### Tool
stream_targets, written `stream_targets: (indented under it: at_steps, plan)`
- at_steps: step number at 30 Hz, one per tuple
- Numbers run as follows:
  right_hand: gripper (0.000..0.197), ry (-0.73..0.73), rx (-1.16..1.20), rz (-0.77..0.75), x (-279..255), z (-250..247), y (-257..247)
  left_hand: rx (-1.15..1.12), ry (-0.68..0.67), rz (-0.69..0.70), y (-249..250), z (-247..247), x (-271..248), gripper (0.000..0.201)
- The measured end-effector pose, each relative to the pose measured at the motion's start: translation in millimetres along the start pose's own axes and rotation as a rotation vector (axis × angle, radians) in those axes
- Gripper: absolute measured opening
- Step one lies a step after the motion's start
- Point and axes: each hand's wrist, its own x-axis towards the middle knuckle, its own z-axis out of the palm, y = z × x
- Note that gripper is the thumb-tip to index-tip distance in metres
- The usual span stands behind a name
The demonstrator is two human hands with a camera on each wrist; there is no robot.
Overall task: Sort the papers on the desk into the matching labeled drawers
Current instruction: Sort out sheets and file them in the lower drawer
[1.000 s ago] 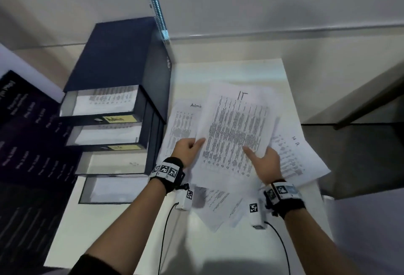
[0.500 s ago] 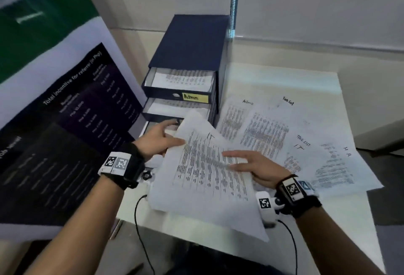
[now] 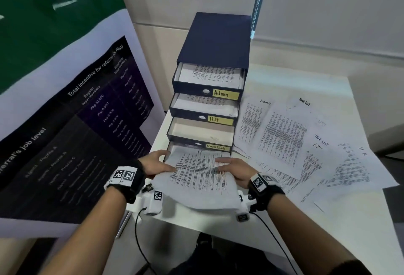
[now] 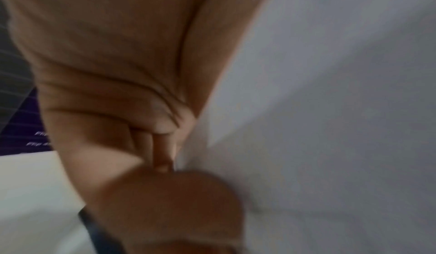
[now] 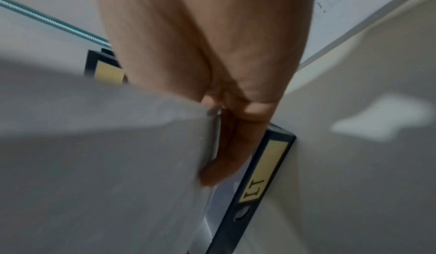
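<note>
L hand (image 3: pixel 156 164): lower centre of head view, at left edge of held sheet (image 3: pixel 197 176); thumb on top, fingers under, gripping it. L wrist view blurred, shows fingers (image 4: pixel 162 151) against white paper.
R hand (image 3: pixel 235 170): at sheet's right edge, thumb on top of print, fingers underneath; pinching it. R wrist view: fingers (image 5: pixel 226 146) against paper's underside, just beside a drawer front w/ yellow "IT" label (image 5: pixel 256 189).
Held sheet: printed columns, far edge over the lowest drawer (image 3: pixel 169 151), near edge hanging past it toward the person.
Drawer unit (image 3: pixel 215 41): dark blue, centre of frame on the desk (image 3: pixel 328 226); 4 drawers pulled out stepwise. Top "Admin" drawer (image 3: pixel 225 93) & 2nd "H.R" drawer (image 3: pixel 215 119) have printed sheets; 3rd "Task List" drawer (image 3: pixel 216 147) shows bare floor.
Loose papers (image 3: pixel 306 141): right of unit, overlapping spread; handwritten "Admin", "Task List", "IT", "H R" headings.
Poster (image 3: pixel 65 111): left of frame, dark w/ white text, upright beside desk.
</note>
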Motion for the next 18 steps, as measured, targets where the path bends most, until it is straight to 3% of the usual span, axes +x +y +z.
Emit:
stream_targets:
  at_steps: [2,5,8,11,15,18]
  plan:
    - [0.034,0.059,0.069,0.022,1,3,4,-0.022,0.033,0.005,-11,7,16,0.073]
    - [0.044,-0.07,0.106,0.116,-9,0,15,-0.067,0.19,0.051,-17,19,32,0.033]
    - [0.05,-0.151,0.101,0.197,-14,-6,23,-0.137,0.314,0.084,-18,28,43,0.019]
    - [0.033,-0.004,0.201,0.175,-9,-4,23,-0.174,0.391,0.075,-16,32,49,0.019]
    - [0.031,0.164,0.23,0.094,15,6,17,-0.181,0.189,0.008,-14,24,57,0.026]
    - [0.028,0.285,0.118,0.021,34,18,12,-0.002,0.237,0.049,-15,20,63,0.024]
